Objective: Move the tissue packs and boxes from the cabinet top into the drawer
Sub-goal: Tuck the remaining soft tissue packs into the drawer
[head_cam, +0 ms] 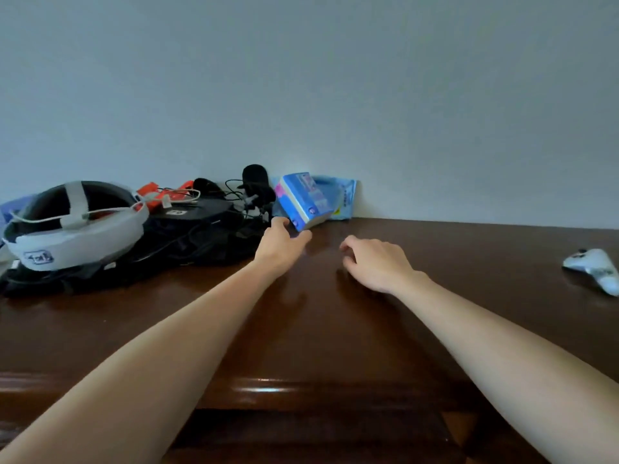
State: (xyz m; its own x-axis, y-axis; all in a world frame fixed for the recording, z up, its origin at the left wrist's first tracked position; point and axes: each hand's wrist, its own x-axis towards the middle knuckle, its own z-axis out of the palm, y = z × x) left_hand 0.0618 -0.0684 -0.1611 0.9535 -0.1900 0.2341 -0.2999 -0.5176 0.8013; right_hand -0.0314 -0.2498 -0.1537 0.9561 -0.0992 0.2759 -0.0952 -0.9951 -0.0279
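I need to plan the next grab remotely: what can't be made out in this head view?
- Drawer: below the cabinet top, cut off by the bottom edge.
- Light blue pack: partly hidden behind the tilted blue tissue box.
- Box print: too blurred to read.
- Left hand: contact with the box unclear; fingertips overlap it.
- Right hand: palm hidden.

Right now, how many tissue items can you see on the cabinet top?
2. A blue tissue box stands tilted by the left hand; a blue tissue pack leans against the wall behind it. Others may be hidden behind the black clutter.
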